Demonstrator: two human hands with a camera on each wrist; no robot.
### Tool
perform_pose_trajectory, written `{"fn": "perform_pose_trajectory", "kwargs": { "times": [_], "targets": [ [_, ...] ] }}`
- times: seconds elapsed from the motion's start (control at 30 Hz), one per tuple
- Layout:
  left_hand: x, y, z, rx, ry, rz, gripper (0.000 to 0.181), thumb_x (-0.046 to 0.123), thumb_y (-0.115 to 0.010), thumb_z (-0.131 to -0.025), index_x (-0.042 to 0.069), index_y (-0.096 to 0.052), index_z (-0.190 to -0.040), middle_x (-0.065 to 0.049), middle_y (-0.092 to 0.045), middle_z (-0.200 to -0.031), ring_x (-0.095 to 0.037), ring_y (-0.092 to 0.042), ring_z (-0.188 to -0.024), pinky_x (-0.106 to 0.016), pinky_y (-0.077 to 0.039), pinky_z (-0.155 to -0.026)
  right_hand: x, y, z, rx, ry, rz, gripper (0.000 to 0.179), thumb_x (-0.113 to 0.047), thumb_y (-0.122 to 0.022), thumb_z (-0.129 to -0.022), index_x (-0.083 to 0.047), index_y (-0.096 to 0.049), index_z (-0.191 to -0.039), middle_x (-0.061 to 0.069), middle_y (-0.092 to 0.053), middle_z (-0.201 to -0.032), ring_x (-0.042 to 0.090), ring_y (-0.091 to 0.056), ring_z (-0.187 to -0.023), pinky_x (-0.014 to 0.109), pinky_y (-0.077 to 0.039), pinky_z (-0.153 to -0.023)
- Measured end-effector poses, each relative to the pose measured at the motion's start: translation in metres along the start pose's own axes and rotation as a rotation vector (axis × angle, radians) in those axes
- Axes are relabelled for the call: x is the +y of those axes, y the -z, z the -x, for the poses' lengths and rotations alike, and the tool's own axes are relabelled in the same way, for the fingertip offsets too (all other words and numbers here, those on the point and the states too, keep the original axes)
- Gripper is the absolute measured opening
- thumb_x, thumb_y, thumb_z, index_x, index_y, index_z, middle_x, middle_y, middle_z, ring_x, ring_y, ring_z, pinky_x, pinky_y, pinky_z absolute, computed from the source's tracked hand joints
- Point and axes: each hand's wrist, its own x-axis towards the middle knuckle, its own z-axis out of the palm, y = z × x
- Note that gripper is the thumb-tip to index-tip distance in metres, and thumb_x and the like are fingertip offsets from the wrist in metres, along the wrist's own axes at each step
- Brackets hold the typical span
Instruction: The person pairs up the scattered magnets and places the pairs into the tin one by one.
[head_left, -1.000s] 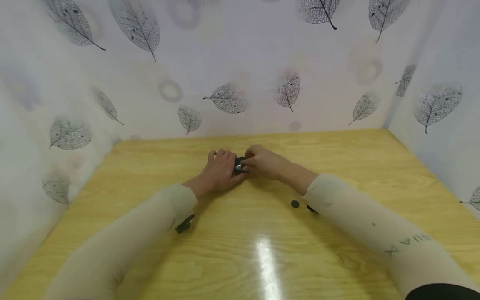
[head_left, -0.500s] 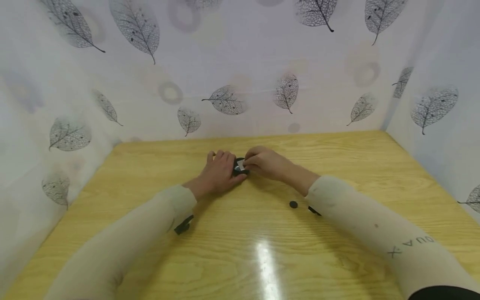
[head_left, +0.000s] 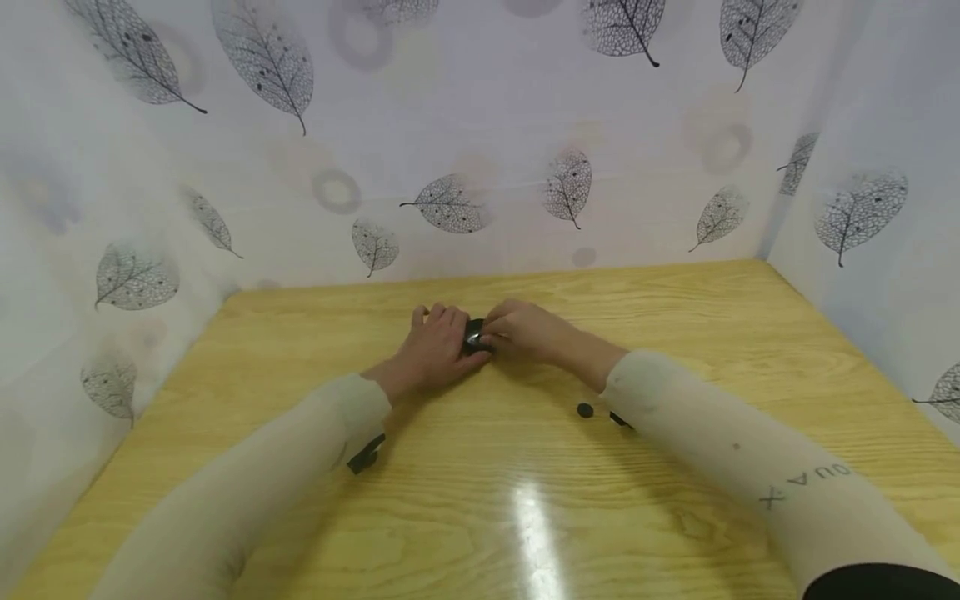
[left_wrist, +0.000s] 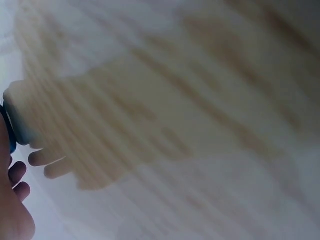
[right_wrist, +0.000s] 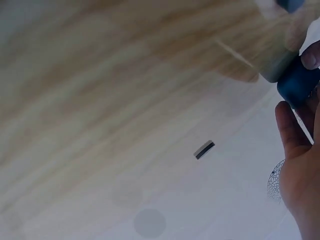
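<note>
Item: dark rounded case [head_left: 472, 335], glossy on top. Location: desk [head_left: 450, 517], close to the far edge, roughly midway between the two far corners.

Left hand [head_left: 437, 346]: fingers along the case's left side, thumb by its near side; holding it.

Right hand [head_left: 528, 330]: thumb and fingers drawn into a narrow pinch on the case's right side (whether a small part sits between the tips is hidden).

Also listed: small dark disc [head_left: 585, 410], apart from the case, toward the desk's right edge and nearer the person, seen just beside the right sleeve [head_left: 720, 437].

Hazards, by judgement: case skidding or twisting toward the far edge, should the right hand push harder than the left braces; pinch slipping, the surface looking smooth; disc brushed toward the right edge and lost, should the sleeve drop low.
</note>
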Motion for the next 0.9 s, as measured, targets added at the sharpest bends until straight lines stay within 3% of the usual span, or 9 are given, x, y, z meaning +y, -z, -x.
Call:
{"fn": "perform_pose_trajectory", "kwargs": {
  "times": [0.13, 0.37, 0.63, 0.9],
  "targets": [
    [0.0008, 0.0002, 0.0015, -0.015, -0.013, 0.007, 0.064, 0.064, -0.045, -0.096, 0.004, -0.052, -0.116, -0.012, -0.057, -0.114, -0.030, -0.046, -0.111, -0.053, -0.027, -0.101, 0.0006, 0.0022, 0.0051, -0.033, -0.006, 0.021, 0.013, -0.012, -0.073, -0.090, -0.005, -0.076, -0.100, 0.006, -0.075, -0.101, 0.021, -0.067, -0.094, 0.033, -0.054, -0.087],
    [0.0003, 0.0022, 0.0015, -0.026, -0.019, 0.002, 0.064, 0.062, -0.047, -0.096, 0.003, -0.051, -0.120, -0.012, -0.058, -0.120, -0.030, -0.046, -0.114, -0.053, -0.026, -0.103, 0.0006, 0.0046, 0.0100, 0.064, 0.032, 0.006, 0.011, -0.006, -0.080, -0.082, -0.005, -0.075, -0.092, 0.007, -0.073, -0.095, 0.021, -0.066, -0.092, 0.032, -0.055, -0.086],
    [0.0013, 0.0052, -0.0004, -0.047, -0.012, -0.014, 0.064, 0.061, -0.048, -0.096, 0.003, -0.051, -0.123, -0.014, -0.057, -0.124, -0.031, -0.046, -0.117, -0.054, -0.026, -0.105, 0.0018, -0.0002, 0.0053, -0.051, 0.059, 0.021, 0.011, -0.008, -0.074, -0.088, -0.004, -0.076, -0.097, 0.009, -0.073, -0.099, 0.022, -0.068, -0.095, 0.031, -0.055, -0.089],
    [0.0032, 0.0078, 0.0005, -0.066, -0.004, 0.015, 0.064, 0.060, -0.049, -0.096, 0.003, -0.050, -0.124, -0.014, -0.057, -0.125, -0.031, -0.045, -0.119, -0.053, -0.025, -0.106, 0.0007, -0.0020, 0.0039, -0.083, 0.030, 0.035, 0.010, -0.009, -0.074, -0.087, -0.005, -0.076, -0.097, 0.007, -0.071, -0.094, 0.021, -0.064, -0.090, 0.032, -0.054, -0.085]
  ]
}}
